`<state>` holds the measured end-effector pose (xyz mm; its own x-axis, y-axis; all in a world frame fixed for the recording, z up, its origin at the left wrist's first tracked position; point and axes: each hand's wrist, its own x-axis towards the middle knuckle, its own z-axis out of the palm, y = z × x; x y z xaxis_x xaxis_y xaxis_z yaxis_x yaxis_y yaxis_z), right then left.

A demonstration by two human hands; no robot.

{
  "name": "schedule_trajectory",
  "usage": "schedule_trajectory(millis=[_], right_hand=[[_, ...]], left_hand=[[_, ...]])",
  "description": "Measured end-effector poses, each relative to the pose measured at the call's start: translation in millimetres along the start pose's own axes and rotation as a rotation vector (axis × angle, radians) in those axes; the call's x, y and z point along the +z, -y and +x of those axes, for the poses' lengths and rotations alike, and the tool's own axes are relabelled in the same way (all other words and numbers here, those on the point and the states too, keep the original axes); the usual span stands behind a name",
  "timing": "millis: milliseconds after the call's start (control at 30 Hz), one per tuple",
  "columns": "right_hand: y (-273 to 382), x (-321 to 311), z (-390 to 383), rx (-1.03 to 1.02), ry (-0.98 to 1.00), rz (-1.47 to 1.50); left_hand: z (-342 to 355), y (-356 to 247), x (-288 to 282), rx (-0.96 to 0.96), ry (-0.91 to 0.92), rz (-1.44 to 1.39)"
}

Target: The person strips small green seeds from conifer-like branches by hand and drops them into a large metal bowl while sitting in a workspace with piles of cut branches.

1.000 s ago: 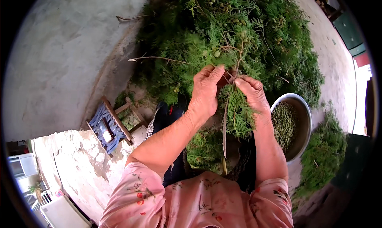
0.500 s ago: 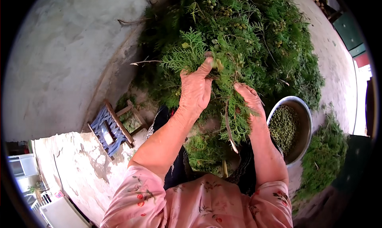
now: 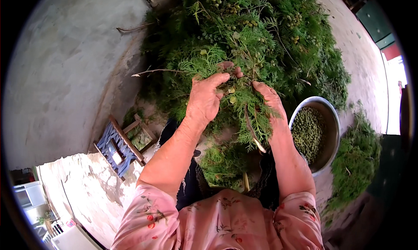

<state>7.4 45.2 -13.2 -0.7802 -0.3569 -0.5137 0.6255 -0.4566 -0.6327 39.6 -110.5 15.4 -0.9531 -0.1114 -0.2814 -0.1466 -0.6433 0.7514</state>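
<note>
My left hand is closed on a leafy evergreen branch, its fingertips partly among scale-like leaves and small pale-green cones. Just right of it, my right hand grips the same branch, its fingers partly hidden by foliage; a bare woody stem dangles below. Beyond both hands rises a big heap of cut evergreen branches with clusters of cones. By my right forearm stands a metal basin holding many small green cones.
A small wooden stool with blue webbing and a small flat object on it stands at left. More cuttings lie beyond the basin at right, and some lie between my legs. A pale concrete surface spans the upper left.
My left hand has moved leftward from where it was a second ago, its fingers shifting among the sprigs. My right hand stays on the branch, and the leafy spray between them has turned.
</note>
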Motion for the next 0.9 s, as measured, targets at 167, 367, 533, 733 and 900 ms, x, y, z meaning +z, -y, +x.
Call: schedule_trajectory(millis=[167, 367, 533, 733, 900], right_hand=[[2, 2, -6, 0.033, 0.046, 0.117], [9, 9, -16, 0.043, 0.023, 0.082], [9, -2, -14, 0.051, 0.040, 0.055], [6, -1, -11, 0.048, 0.052, 0.035], [-9, -17, 7, 0.063, 0.001, -0.078]], left_hand=[[-2, 4, -6, 0.208, 0.168, 0.167], [5, 1, -6, 0.031, 0.096, 0.188], [1, 10, -4, -0.066, -0.108, 0.420], [4, 7, -12, -0.170, -0.049, 0.465], [11, 18, -17, 0.116, 0.115, 0.416]])
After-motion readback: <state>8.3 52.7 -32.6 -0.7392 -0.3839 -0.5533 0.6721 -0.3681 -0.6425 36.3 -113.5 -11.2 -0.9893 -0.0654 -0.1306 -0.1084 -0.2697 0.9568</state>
